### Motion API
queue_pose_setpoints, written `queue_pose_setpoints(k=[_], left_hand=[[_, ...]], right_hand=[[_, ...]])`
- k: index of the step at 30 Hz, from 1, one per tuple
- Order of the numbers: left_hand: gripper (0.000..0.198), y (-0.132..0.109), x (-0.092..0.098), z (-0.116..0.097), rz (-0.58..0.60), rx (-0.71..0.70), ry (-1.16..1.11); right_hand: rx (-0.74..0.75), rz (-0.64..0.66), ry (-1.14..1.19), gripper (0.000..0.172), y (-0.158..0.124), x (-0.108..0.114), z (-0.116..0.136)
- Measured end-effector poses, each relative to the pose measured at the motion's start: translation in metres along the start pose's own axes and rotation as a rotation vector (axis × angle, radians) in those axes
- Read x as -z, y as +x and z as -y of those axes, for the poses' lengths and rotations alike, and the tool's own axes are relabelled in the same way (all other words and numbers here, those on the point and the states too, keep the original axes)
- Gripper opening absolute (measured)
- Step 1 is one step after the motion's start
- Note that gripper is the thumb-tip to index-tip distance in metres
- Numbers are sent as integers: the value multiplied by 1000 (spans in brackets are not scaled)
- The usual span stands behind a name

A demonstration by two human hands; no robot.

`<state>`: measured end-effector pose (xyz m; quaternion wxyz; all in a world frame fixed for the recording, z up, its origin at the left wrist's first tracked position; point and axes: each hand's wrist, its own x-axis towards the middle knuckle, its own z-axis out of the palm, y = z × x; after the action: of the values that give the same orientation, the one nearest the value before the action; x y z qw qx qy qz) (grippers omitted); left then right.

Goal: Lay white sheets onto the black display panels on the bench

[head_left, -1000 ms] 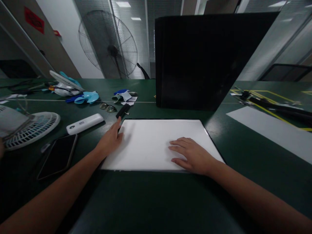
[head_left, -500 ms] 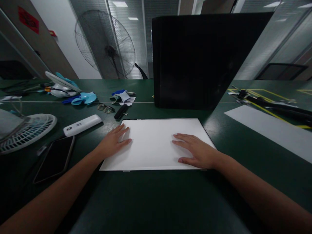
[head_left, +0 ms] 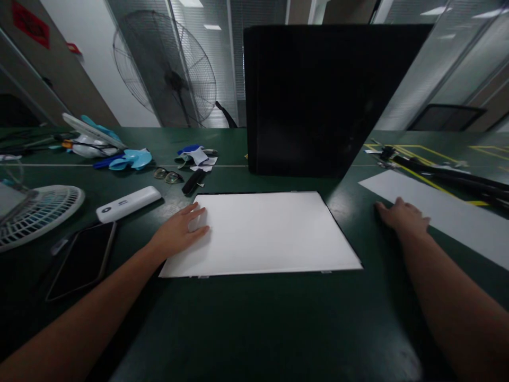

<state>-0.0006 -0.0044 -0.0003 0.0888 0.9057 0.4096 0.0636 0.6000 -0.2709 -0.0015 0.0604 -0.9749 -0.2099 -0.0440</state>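
**Left hand on the panel, right hand off to its right**

Your left hand [head_left: 178, 231] lies flat on the panel [head_left: 262, 233], at its far-left corner. The fingers are spread apart and grip nothing. The panel itself lies flat on the table [head_left: 254, 323], straight in front of you.

Your right hand [head_left: 403, 217] is clear of the panel, well to its right. It is palm down on the table at the near edge of a sheet [head_left: 445, 215], fingers loosely bent and holding nothing. You cannot tell whether it presses the sheet.

1 black board [head_left: 318, 101] stands upright just behind the panel. Left of the panel lie a power bank [head_left: 128, 203], a phone [head_left: 81, 260] and a small fan [head_left: 40, 212]. Glasses [head_left: 166, 175] lie beyond the panel's far-left corner.
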Motion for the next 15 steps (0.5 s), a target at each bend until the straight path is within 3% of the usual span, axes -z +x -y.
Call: queue_pose_setpoints(k=[2, 6, 8, 13, 15], left_hand=[[84, 0, 0, 0, -6, -5, 2], [83, 1, -2, 2, -34, -23, -15], [82, 2, -3, 3, -44, -24, -33], [77, 1, -2, 3, -52, -19, -42], [77, 2, -3, 4, -51, -22, -41]], right_hand=[[-31, 3, -25, 74, 2, -7, 3], [57, -21, -44, 93, 3, -12, 12], [90, 18, -51, 88, 2, -10, 13], [81, 113, -104, 55, -1, 1, 14], [83, 126, -130, 52, -6, 6, 18]])
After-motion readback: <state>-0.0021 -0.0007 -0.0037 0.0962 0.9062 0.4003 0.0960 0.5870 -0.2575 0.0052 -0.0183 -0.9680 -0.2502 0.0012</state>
